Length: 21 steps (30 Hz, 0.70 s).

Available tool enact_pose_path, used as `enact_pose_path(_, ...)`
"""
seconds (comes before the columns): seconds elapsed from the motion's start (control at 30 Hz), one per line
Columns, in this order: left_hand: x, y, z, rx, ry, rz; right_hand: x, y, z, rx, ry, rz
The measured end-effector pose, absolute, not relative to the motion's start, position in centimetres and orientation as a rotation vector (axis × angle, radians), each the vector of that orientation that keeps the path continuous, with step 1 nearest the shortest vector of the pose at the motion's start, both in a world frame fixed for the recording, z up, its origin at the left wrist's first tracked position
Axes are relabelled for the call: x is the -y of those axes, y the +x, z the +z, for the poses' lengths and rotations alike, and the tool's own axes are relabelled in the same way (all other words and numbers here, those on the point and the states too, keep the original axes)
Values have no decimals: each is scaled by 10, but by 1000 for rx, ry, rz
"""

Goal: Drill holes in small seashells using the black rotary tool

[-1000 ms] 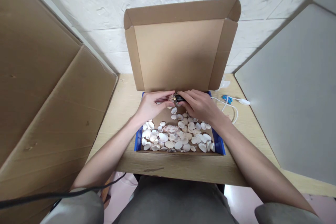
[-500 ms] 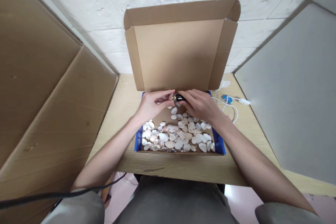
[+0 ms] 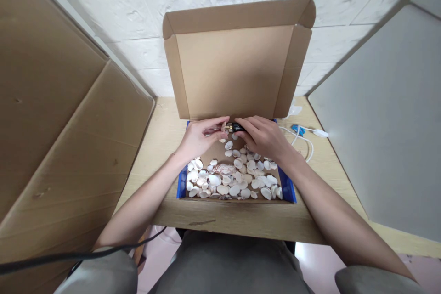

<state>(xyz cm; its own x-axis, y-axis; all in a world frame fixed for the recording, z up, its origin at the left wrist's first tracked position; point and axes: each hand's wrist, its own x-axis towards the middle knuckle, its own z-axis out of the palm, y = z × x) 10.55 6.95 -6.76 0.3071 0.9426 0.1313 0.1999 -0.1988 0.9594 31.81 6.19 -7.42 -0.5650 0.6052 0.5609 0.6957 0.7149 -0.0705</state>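
A shallow cardboard box (image 3: 182, 179) with blue sides sits on the wooden table, its lid (image 3: 234, 71) standing open against the wall. Several white seashells (image 3: 234, 179) lie on its floor, with one larger brownish shell (image 3: 224, 168) among them. Both hands hover over the far end of the box. My right hand (image 3: 263, 138) is closed round a small black tool (image 3: 237, 127). My left hand (image 3: 200, 138) pinches a small shell (image 3: 223, 127) held against the tool's tip.
Large cardboard sheets (image 3: 62, 138) lean along the left. A grey panel (image 3: 379, 115) stands on the right. A white cable with a blue connector (image 3: 298, 131) lies on the table (image 3: 161, 133) right of the box. A black cord (image 3: 69, 255) crosses my lap.
Both hands have stayed at the far end of the box, shifting only slightly; the shell and tool remain pressed together.
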Motion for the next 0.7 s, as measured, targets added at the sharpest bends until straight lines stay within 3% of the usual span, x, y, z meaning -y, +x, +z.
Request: enact_pose_path(0.7, -69, 106, -65, -1071, 1565, 1019, -61, 318, -73, 2331, -1039, -288)
